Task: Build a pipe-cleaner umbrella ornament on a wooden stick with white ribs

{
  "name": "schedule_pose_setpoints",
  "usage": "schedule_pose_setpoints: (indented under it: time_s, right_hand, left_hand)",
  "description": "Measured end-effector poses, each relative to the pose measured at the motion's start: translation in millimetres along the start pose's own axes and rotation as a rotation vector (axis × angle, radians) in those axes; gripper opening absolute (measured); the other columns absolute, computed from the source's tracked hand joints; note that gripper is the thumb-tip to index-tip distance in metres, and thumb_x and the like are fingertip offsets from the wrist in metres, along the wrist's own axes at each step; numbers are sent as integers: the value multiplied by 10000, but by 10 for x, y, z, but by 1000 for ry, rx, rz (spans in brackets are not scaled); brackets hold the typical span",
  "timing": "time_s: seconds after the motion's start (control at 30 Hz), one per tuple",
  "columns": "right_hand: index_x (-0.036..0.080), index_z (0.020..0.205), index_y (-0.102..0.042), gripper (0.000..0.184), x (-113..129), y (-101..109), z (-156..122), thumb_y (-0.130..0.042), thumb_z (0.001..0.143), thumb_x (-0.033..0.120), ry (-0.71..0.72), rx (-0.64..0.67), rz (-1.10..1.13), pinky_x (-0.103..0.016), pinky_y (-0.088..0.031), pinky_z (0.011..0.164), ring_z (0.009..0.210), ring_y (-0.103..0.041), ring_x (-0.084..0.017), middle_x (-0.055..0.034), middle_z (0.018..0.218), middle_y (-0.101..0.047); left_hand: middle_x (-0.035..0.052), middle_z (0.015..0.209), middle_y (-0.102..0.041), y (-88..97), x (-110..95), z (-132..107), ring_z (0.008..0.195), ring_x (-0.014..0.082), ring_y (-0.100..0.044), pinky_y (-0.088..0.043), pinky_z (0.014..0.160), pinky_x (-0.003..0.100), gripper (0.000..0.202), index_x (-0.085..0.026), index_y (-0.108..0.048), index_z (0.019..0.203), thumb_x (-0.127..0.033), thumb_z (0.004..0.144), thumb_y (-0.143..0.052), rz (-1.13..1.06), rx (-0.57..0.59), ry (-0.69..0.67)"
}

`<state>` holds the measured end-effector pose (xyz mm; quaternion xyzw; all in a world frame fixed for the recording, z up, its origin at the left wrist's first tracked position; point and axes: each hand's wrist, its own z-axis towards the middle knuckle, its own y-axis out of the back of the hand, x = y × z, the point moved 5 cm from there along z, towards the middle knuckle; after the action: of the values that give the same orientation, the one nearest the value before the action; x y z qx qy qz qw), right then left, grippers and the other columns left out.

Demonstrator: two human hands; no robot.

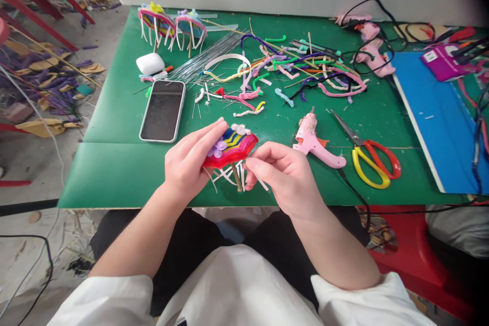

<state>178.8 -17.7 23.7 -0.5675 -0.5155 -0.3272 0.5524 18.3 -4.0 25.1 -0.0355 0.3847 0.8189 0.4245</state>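
Note:
My left hand [186, 159] is closed around the left side of a small umbrella [239, 150] made of red, pink, blue and yellow pipe cleaners. A purple flower and a white tuft sit on its top. Beneath it, a thin wooden stick and several white strips hang down. At the umbrella's right rim, my right hand [282, 173] pinches with thumb and forefinger. A narrow white strip [262, 183] sticks out below those fingers; its upper end is hidden. To the right of my right hand lies a pink glue gun [315, 145].
Scissors [369, 155] with yellow and orange handles lie right of the glue gun. A phone [163, 111] and white case [150, 64] lie left. Two similar umbrellas [156, 23] stand behind. Pipe-cleaner pieces [282, 63] and wires [214, 56] cover the middle; a blue board [424, 117] is right.

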Motion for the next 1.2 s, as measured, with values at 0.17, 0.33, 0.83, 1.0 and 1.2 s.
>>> schedule_pose_setpoints:
  time_s: [0.17, 0.33, 0.83, 1.0, 1.2]
  right_hand:
    - [206, 682, -656, 141, 2, -4, 10, -723, 785, 275, -5, 4, 7, -211, -525, 516, 509, -611, -96, 46, 569, -654]
    - [221, 760, -706, 91, -3, -13, 8, -728, 791, 304, -2, 24, 44, -193, -529, 504, 526, -630, -91, 45, 622, -692]
    - [225, 732, -694, 71, -33, -12, 8, -731, 787, 251, 40, -20, 52, -168, -483, 494, 514, -575, -58, 69, 610, -650]
    - [219, 717, -690, 79, -42, -15, 20, -726, 786, 230, 59, -44, 71, -177, -474, 483, 500, -570, -61, 66, 598, -649]
    - [230, 726, -690, 81, -48, -21, 9, -722, 798, 244, 63, -37, 63, -176, -472, 496, 511, -570, -59, 73, 599, -646]
  left_hand:
    - [34, 1287, -646, 8, -3, 12, 1084, 200, -668, -554, 945, 300, 468, -285, -499, 1360, -249, 900, -581, -17, 5, 4]
    - [39, 1231, -677, 28, -9, 35, 1049, 188, -680, -563, 918, 289, 421, -253, -541, 1318, -218, 901, -577, -23, -35, 6]
    - [39, 1292, -642, 25, 5, 10, 1099, 211, -663, -558, 950, 313, 460, -279, -509, 1360, -243, 905, -572, -29, -37, -7]
    - [46, 1278, -650, 35, -12, 16, 1079, 207, -671, -560, 942, 310, 489, -262, -516, 1357, -207, 879, -606, -6, -58, -29]
    - [45, 1283, -648, 30, -9, 7, 1088, 195, -667, -549, 951, 292, 506, -260, -503, 1365, -212, 875, -617, 13, -58, -41]
